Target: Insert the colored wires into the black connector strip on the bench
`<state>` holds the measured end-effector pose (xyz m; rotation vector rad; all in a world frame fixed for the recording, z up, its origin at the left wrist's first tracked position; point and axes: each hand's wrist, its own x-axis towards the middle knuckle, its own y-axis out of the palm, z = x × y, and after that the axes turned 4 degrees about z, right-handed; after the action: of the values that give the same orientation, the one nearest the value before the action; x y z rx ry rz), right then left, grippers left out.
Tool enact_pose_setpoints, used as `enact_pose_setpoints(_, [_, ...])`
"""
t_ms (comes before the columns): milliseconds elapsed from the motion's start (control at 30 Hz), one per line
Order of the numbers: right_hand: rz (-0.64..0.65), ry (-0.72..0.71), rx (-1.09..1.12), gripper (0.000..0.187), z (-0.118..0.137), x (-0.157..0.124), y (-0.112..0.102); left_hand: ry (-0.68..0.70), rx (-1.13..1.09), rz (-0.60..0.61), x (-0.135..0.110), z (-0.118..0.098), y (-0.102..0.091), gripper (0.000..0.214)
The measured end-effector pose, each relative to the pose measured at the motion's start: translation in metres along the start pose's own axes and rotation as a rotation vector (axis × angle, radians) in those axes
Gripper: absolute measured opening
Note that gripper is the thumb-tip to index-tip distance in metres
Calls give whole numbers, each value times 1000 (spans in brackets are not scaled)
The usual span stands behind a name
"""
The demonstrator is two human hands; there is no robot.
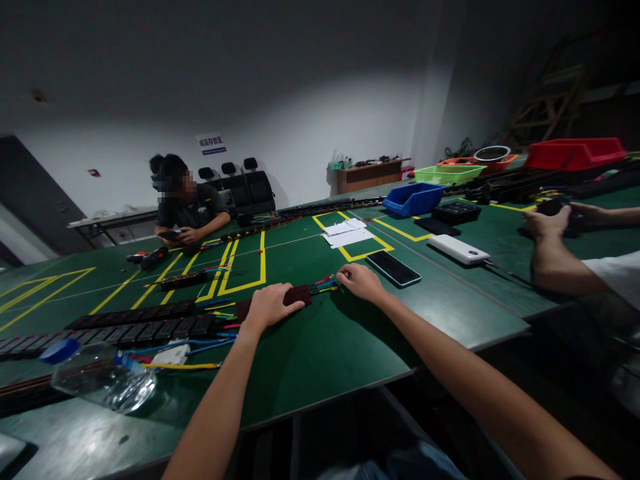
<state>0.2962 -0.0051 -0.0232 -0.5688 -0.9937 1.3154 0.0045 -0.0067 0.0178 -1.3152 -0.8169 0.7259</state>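
Here, on the green counter (300, 380) left of a dark phone (394, 268), the left hand (270, 305) clasps a dark brown block (302, 295), its long axis pointing roughly phoneward, coloured wires (323, 287) reaching the right hand (363, 280), nearer the phone, fingers curled, grip unclear.

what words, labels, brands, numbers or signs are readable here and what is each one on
"成品存放区": on the wall sign behind the seated person.
Too small to read: the line on the blue strip below it.
Too blurred to read: any print on the white papers, the white device or the row of black blocks.
No readable text: the dark brown piece under the left hand.
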Motion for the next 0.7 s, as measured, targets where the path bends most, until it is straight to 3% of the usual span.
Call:
enact_pose_setpoints(300, [46, -37, 274, 52, -4, 9, 6, -8, 10, -6, 0, 1, 3, 53])
enact_pose_setpoints(567, [-3, 49, 51, 44, -1, 1, 0, -8, 4, -11, 0, 0, 2, 53])
enact_pose_setpoints(700, [27, 60, 62, 48, -2, 3, 0, -11, 5, 2, 0, -1, 0, 55])
